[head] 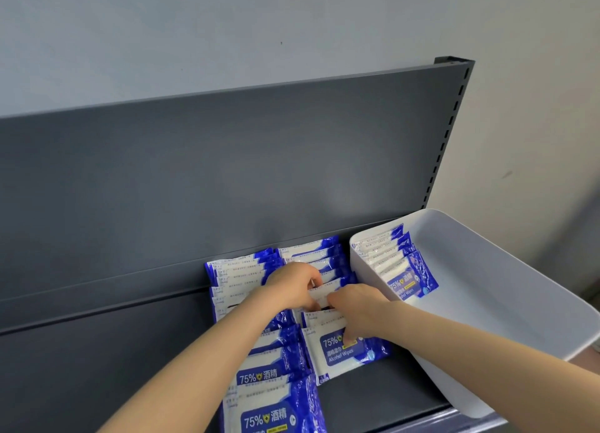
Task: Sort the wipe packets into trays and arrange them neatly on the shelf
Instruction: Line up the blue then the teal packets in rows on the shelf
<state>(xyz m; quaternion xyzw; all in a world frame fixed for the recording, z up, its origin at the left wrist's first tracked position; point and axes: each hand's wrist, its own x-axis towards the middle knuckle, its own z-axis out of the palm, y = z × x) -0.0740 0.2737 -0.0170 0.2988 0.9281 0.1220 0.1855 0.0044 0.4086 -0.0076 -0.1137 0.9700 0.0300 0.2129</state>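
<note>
A: Where were the hands?

B: Both were down on the dark shelf [97, 367], in the middle of the wipe packets. The left hand [292, 285] and the right hand [358, 307] were close together, almost touching.

A: Were they holding something?

B: Yes. Both seemed to pinch the top edge of one white packet, the held packet [319, 298]. The left hand's fingers curled over it from the 9 o'clock side. The right hand's fingers met it from the 3 o'clock side. The right thumb reached down toward 6 o'clock and seemed to touch the front packet [341, 351] of that row.

A: Which way did the held packet lie?

B: Its long side ran from 9 o'clock to 3 o'clock. It stood in the right row [319, 264], and that row ran from 12 o'clock down to 6 o'clock. The left row [259, 361] lay just beside it, at 9 o'clock.

A: And the tray?

B: The white tray [487, 254] sat at 2 o'clock from the hands, just beside the right row. Some tray packets [406, 270] stood at its far end, lined up the same way.

A: Which hand was nearer to it?

B: The right hand. I think the held packet would need to go up, then over toward 2 o'clock, without turning.
</note>
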